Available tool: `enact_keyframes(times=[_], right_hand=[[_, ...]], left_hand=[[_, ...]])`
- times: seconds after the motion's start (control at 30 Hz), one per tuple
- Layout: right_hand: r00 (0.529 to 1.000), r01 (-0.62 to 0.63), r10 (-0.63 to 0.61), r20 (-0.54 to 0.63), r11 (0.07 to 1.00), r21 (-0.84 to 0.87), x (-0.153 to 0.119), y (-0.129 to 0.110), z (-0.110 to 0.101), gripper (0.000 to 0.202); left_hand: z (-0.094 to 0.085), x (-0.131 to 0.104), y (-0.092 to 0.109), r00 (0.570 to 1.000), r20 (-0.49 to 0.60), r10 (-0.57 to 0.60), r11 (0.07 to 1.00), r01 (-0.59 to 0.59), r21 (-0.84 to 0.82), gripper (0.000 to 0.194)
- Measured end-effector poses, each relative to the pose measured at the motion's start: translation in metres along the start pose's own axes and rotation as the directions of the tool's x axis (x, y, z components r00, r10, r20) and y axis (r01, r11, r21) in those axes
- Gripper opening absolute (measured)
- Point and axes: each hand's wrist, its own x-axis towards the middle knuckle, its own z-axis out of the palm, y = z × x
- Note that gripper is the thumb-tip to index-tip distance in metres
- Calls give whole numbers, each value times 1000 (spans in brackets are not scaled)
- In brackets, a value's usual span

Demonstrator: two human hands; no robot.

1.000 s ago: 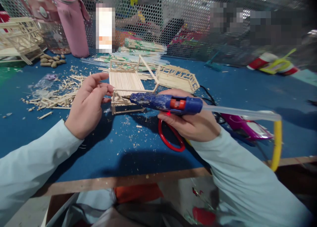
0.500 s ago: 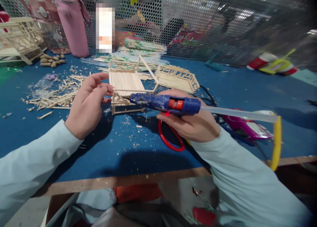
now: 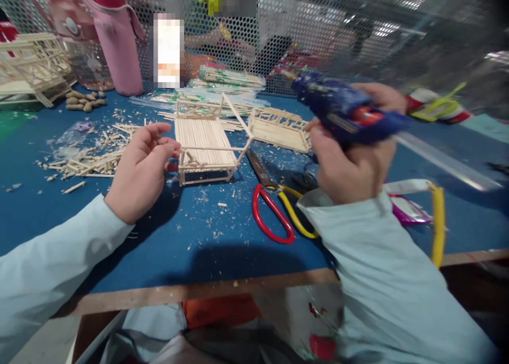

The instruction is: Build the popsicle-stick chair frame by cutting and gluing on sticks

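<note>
A perforated metal screen backs the blue counter. The hot-glue gun, above the counter, points its nozzle far-left, long axis sloping down rightward; the right hand encloses it. The stick frame stands on the counter, slats running front-to-back. The left hand is half open at the frame's near-left corner; grip indeterminable.

Centre: pale-tan wooden stick frame, platform striped by parallel sticks. Upper right: dark-blue plastic glue gun, whitish flecks, red-orange inset. Right of centre: dark-bladed metal scissors, one handle red, other yellow. Upper left: tall pink bottle. Top: grey metal panel, round-hole pattern. Across middle: blue tabletop, brown edge.
</note>
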Motion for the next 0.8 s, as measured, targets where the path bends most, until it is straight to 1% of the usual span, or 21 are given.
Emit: enact_keyframes(times=[0.07, 0.17, 0.27, 0.33, 0.37, 0.43, 0.5, 0.53, 0.57, 0.6, 0.63, 0.67, 0.7, 0.73, 0.8], right_hand=[[999, -30, 30, 11, 998, -47, 7, 5, 9, 34], [997, -77, 79, 9, 989, -127, 14, 14, 28, 31], [983, -179, 182, -13, 951, -253, 18, 29, 46, 27], [968, -232, 251, 20, 920, -317, 20, 39, 54, 29], [964, -229, 260, 53, 916, -330, 21, 42, 56, 32], [968, -173, 222, 115, 927, -333, 21, 41, 52, 40], [986, -119, 151, 73, 934, -336, 19, 25, 41, 47], [993, -116, 121, -7, 934, -339, 18, 12, 33, 47], [990, -113, 80, -117, 945, -308, 15, -4, 25, 43], [980, -67, 18, -196, 966, -248, 13, -22, 19, 32], [972, 17, -53, -229, 988, -157, 10, -40, 14, 16], [969, 123, -129, -210, 992, -41, 8, -57, 12, 11], [978, 183, -176, -110, 981, 59, 6, -71, 13, 13], [979, 204, -201, -33, 973, 110, 5, -82, 17, 15], [993, 110, -113, 17, 986, 124, 4, -95, 29, 20]], left_hand=[[-1, 1, -1, 1000, 14, -8, 1000, 7, 30, 24], [-2, 3, -2, 1000, 23, -11, 997, 10, 78, 24], [-4, 4, -1, 1000, 24, -17, 993, 14, 120, 24], [-5, 4, -2, 999, 28, -24, 990, 20, 137, 24], [-5, 4, -3, 999, 30, -29, 989, 24, 149, 24], [-6, 4, -4, 998, 37, -47, 985, 40, 170, 26], [-6, 4, -5, 994, 59, -92, 979, 79, 186, 27], [-5, 4, -5, 989, 75, -124, 976, 108, 188, 28], [-4, 4, -4, 983, 89, -159, 972, 140, 189, 28], [-3, 3, -2, 977, 97, -190, 968, 170, 186, 28], [-2, 2, 0, 972, 97, -216, 964, 197, 178, 28], [-1, 1, 2, 967, 89, -238, 961, 221, 165, 29], [1, 0, 4, 963, 80, -257, 958, 244, 149, 31], [2, -2, 6, 959, 74, -275, 955, 264, 131, 33], [3, -4, 9, 948, 79, -307, 949, 299, 98, 36]])
